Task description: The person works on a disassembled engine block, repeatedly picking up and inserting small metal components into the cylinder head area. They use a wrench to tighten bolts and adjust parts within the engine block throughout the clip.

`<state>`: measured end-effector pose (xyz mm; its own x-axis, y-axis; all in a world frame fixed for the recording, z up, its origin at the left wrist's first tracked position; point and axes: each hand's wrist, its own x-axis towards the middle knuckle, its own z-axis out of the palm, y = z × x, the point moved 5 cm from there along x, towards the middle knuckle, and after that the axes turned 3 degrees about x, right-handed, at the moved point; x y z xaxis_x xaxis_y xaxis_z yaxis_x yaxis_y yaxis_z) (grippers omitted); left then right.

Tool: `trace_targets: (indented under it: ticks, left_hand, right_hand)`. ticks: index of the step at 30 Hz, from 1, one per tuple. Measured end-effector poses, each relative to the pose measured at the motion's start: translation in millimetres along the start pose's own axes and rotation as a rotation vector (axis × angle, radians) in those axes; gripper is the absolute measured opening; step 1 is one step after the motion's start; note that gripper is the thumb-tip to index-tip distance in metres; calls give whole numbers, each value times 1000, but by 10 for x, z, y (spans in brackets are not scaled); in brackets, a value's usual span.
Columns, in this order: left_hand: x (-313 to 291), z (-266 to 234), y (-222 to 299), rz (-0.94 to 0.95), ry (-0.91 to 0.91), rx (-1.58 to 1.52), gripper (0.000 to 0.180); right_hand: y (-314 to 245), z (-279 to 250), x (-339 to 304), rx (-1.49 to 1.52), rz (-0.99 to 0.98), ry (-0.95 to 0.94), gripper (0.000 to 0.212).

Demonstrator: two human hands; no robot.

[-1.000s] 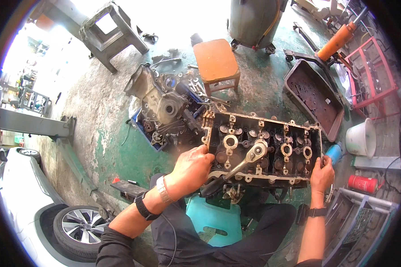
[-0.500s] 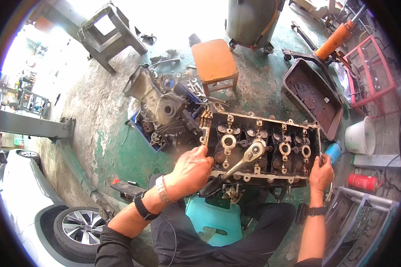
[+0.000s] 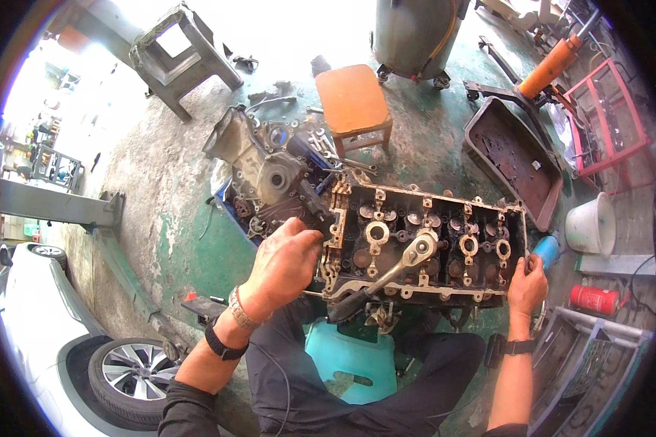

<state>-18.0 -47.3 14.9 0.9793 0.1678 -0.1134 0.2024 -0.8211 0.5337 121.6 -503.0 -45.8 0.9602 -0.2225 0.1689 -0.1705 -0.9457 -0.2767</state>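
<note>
A dirty cylinder head (image 3: 430,288) spans the space in front of my knees, its open side with bearing caps and valve parts facing up. Across it lies a ratchet wrench (image 3: 393,275), its round head over the middle and its black grip past the near edge. My left hand (image 3: 284,262) is just off the left end, fingers curled closed; whatever is inside them is hidden. At the other end, my right hand (image 3: 528,284) grips the cylinder head's right edge, the fingertips partly hidden.
Beyond the left end, a grey engine cover (image 3: 270,171) rests on a blue crate (image 3: 233,215) of parts. An orange-topped stool (image 3: 352,100), a brown drain tray (image 3: 514,156) and a white bucket (image 3: 590,224) stand around. A turquoise stool (image 3: 350,357) is between my legs.
My left hand has come away from the cylinder head's left edge, moving left and slightly up. The right hand keeps its hold, and the ratchet wrench stays where it was.
</note>
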Motion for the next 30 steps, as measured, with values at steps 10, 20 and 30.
trace_targets:
  ticks: [10,20,30]
  left_hand:
    - [-138,298,225,227,-184,213,51]
    - [-110,405,232,295,-149,203,55]
    - [-82,454,257,254,-246,281,52]
  right_hand:
    - [-14,-8,4,-10,-16,10,31]
    - [-21,-26,2,-26,11,-11,31]
    - [25,23,16,-4,8,-15,31]
